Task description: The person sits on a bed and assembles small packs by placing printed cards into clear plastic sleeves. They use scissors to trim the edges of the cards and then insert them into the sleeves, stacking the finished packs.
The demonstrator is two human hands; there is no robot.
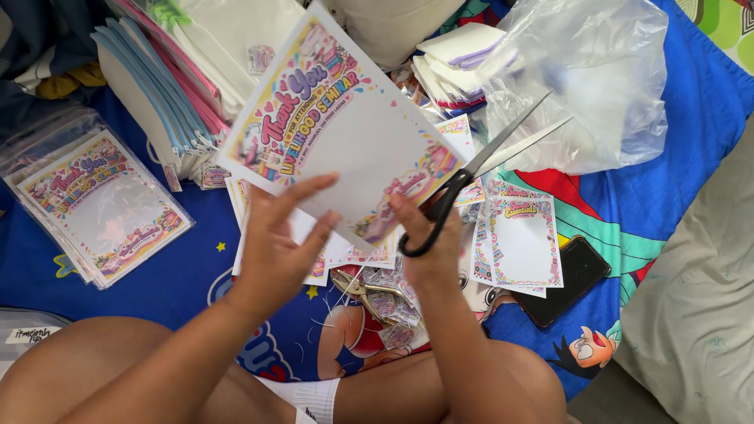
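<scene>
The left hand [275, 235] pinches the lower edge of a white printed card with a colourful cartoon border [345, 126], fingers spread flat across its face. The right hand [428, 235] grips the same card's lower right corner while its fingers are looped through the black handles of long steel scissors [471, 177], whose blades stand apart. The card is held tilted above a blue cartoon-print bedsheet [707, 102]. Below lie a metal hole punch [361, 290], smaller bordered cards [522, 239] and a black phone [569, 279].

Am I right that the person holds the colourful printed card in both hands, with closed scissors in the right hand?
Not quite: the head view shows the scissors open, blades spread. The rest stands: left hand and right hand both hold the printed card.
</scene>
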